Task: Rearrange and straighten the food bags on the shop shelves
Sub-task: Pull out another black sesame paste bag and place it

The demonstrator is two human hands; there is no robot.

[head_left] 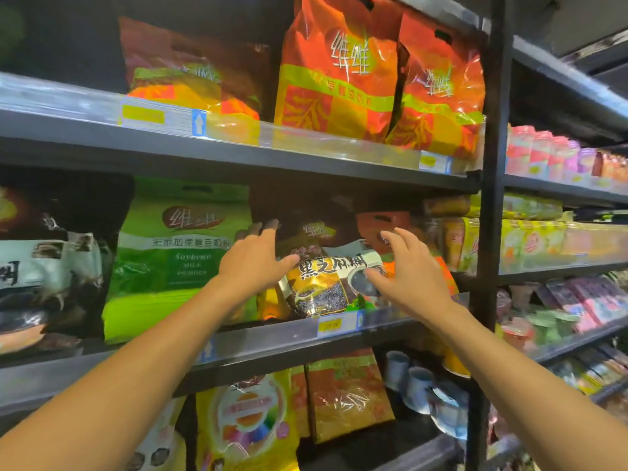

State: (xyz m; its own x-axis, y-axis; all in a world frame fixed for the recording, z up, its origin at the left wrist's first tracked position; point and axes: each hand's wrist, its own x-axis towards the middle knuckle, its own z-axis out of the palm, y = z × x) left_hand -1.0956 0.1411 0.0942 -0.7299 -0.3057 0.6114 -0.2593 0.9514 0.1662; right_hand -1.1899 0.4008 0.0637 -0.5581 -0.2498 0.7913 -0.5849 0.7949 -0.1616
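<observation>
Head view, centre of frame: left hand [253, 263] and right hand [407, 271] are apart with fingers spread, flanking the dark sesame bag [323, 283]. The bag leans on the middle shelf [272, 338] beside the green soybean bag [176, 253] (contact uncertain). Step in hand is probably squaring this bag; next, both palms should close on its sides and set it upright.

I see open, dark room above the black sesame bag [326, 280], under the upper shelf board [238, 158], wide enough to reach in. On its left the green bag [176, 260] stands just beside it, with no gap I can see. An orange bag [384, 229] crowds behind it on the right, the black upright post [489, 164] closes the bay, and the front lip [289, 334] blocks low entry.
</observation>
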